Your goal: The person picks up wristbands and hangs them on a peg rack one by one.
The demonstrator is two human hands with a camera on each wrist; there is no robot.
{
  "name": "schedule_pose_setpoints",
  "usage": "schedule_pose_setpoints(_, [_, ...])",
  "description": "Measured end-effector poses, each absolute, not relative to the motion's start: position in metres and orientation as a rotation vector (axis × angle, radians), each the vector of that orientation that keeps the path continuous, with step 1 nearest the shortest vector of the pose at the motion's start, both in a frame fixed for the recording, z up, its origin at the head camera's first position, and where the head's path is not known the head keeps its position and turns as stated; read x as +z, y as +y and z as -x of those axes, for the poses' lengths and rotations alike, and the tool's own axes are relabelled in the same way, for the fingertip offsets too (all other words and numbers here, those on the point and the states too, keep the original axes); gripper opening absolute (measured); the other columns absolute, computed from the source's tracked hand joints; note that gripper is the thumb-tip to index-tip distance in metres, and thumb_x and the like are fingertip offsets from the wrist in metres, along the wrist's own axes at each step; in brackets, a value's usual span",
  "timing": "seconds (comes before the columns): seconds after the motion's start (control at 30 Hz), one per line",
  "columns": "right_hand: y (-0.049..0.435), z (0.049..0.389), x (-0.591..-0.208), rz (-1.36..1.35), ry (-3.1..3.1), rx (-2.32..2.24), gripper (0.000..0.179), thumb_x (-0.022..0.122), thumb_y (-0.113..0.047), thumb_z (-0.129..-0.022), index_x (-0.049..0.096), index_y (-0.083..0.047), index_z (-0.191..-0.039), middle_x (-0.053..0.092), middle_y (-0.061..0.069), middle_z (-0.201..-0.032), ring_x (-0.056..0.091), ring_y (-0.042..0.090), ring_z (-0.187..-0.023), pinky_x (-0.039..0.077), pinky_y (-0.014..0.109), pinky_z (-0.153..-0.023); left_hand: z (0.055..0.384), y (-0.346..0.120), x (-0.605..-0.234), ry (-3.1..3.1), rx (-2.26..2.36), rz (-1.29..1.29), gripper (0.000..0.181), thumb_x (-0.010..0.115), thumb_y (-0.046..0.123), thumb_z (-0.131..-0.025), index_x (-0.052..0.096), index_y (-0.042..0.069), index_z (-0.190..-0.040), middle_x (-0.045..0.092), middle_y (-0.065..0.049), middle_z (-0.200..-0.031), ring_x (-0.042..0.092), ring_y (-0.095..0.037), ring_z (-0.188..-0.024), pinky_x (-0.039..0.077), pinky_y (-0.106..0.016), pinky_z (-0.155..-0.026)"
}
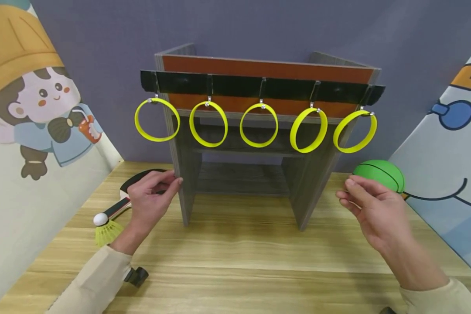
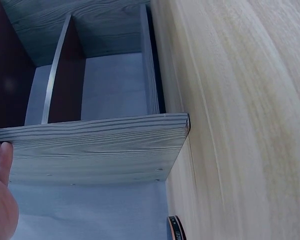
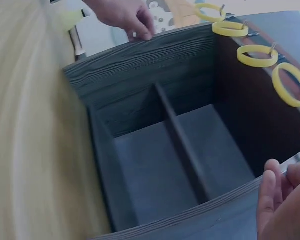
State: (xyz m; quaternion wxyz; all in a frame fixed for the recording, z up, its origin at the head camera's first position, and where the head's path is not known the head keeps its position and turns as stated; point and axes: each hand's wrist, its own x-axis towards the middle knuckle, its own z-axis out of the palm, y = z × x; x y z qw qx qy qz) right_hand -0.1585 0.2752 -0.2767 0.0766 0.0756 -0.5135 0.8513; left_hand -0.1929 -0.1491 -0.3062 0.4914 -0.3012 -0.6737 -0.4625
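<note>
A grey wood-grain shelf unit (image 1: 188, 179) with an orange-brown top strip stands on the table. Across its front runs a black bar (image 1: 235, 85), from which several yellow rings (image 1: 307, 151) hang on small metal hooks. My left hand (image 1: 151, 194) is at the front edge of the left side panel, its fingertips right at that edge. In the left wrist view, fingers (image 2: 4, 160) lie along the panel's outer face. Beside the right panel is my right hand (image 1: 378, 213), fingers loosely bent with nothing between them; the right wrist view shows its fingertips (image 3: 270, 182) near the panel's edge.
Left of the shelf lie a table tennis paddle (image 1: 117, 207), partly behind my left hand, and a yellow shuttlecock (image 1: 107, 233) with a white head. A green ball (image 1: 382, 172) sits behind my right hand. Cartoon-printed walls flank the wooden table (image 1: 239, 270), with a dark wall behind.
</note>
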Motion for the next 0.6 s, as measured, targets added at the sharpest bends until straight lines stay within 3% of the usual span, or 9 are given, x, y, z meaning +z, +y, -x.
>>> schedule_pose_setpoints(0.6, [0.283,0.154,-0.332,-0.106,-2.060,2.468,0.009,0.063,-0.010,-0.092,0.071,-0.009,-0.095,0.065,0.006,-0.086,0.066,0.018,-0.078,0.056,0.030,-0.075,0.187,-0.154,-0.312,-1.723,-1.065,0.673,0.021,0.074,-0.021,-0.067,0.072,-0.009,-0.083,0.068,-0.015,-0.075,0.062,-0.010,-0.062,0.049,-0.011,-0.058])
